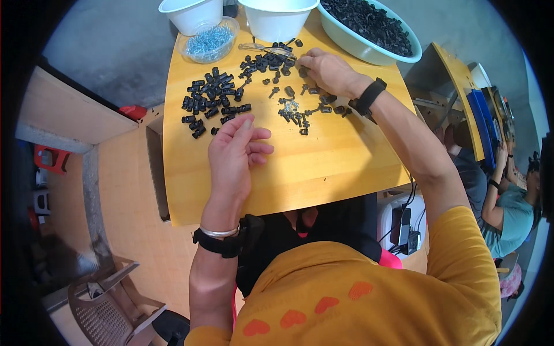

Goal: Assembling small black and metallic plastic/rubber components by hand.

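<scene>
My left hand (236, 150) is raised over the near left of the yellow table (277, 179), fingers loosely bent and apart, with nothing visible in it. Just beyond it lies a pile of black barrel-shaped plastic pieces (210, 92) that look like cord locks. My right hand (329, 70) reaches to the far right, its fingers bent down and closed at a heap of loose small black parts (268, 62); what the fingertips pinch is hidden. Between the hands lie black stem-like pins (294, 118) and a little cluster of tiny metal springs (291, 106).
At the back stand a clear tub of springs (209, 44), two white bowls (190, 16) and a pale green basin of black parts (372, 29). A thin metal-looking tool (266, 49) lies by the heap. Another person (508, 213) sits at a table to the right.
</scene>
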Action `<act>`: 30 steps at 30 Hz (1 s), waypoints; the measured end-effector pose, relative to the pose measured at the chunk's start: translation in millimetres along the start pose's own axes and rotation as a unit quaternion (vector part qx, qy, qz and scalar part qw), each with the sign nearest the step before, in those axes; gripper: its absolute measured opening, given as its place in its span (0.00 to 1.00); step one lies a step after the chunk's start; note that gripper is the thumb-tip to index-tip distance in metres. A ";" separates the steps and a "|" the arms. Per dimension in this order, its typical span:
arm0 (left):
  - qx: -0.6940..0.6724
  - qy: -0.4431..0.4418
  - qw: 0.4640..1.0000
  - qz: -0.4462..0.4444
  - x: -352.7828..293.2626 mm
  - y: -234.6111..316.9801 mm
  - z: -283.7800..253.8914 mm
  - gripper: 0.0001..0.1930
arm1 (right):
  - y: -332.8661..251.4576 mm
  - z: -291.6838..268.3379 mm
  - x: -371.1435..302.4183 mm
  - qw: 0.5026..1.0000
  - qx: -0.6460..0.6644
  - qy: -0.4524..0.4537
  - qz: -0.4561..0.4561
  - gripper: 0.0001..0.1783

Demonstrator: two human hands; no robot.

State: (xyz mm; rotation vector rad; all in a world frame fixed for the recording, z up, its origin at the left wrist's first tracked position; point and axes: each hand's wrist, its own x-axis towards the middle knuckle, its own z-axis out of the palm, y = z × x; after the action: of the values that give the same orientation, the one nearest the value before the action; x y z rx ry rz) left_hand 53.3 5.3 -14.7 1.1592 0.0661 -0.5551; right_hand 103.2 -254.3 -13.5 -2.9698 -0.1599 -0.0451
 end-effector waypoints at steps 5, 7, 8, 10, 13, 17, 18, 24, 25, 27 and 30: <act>-0.010 -0.002 1.000 0.004 -5.9 -4.6 1.5 0.13 | -8.6 -1.9 -17.2 0.999 0.037 -0.009 -0.030 0.13; -0.020 -0.001 1.000 0.000 -8.0 -7.1 1.5 0.12 | -7.7 -0.6 -22.4 0.998 0.035 0.003 -0.052 0.13; -0.020 -0.001 1.000 0.001 -9.2 -8.3 1.5 0.12 | -7.4 -0.3 -24.4 0.997 0.033 0.015 -0.073 0.13; -0.023 0.002 1.000 -0.004 -10.9 -9.9 1.4 0.11 | -11.2 -3.7 -29.3 0.995 0.040 0.043 -0.085 0.12; -0.024 0.009 1.000 -0.005 -13.9 -10.9 1.3 0.11 | -21.4 -12.0 -35.7 0.991 0.027 0.081 -0.099 0.08; -0.036 0.002 0.999 -0.002 -11.4 -15.5 -3.6 0.11 | -38.3 -10.0 -40.6 0.987 0.042 0.091 -0.127 0.03; -0.038 0.001 0.999 0.000 -11.2 -16.7 -4.2 0.11 | -41.1 -8.9 -40.3 0.987 0.041 0.089 -0.128 0.03; -0.054 -0.008 0.998 0.017 -10.5 -18.8 -6.7 0.12 | -57.7 -5.6 -38.9 0.990 0.043 0.052 -0.125 0.07; -0.057 -0.010 0.998 0.019 -10.0 -18.8 -6.7 0.12 | -60.2 -4.6 -38.3 0.995 0.034 0.023 -0.087 0.08; -0.054 -0.009 0.998 0.020 -9.4 -19.6 -6.9 0.13 | -65.6 -3.7 -37.5 0.999 0.023 -0.005 -0.049 0.10; -0.049 -0.004 0.999 0.023 -9.5 -20.0 -6.8 0.13 | -74.6 -4.1 -36.0 0.999 0.000 -0.026 -0.028 0.11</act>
State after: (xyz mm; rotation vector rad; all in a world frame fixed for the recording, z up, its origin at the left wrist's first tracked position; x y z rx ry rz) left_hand 37.7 9.2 -31.4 1.0607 0.0592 -0.5098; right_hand 59.2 -185.5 1.4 -2.9676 -0.2503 0.0239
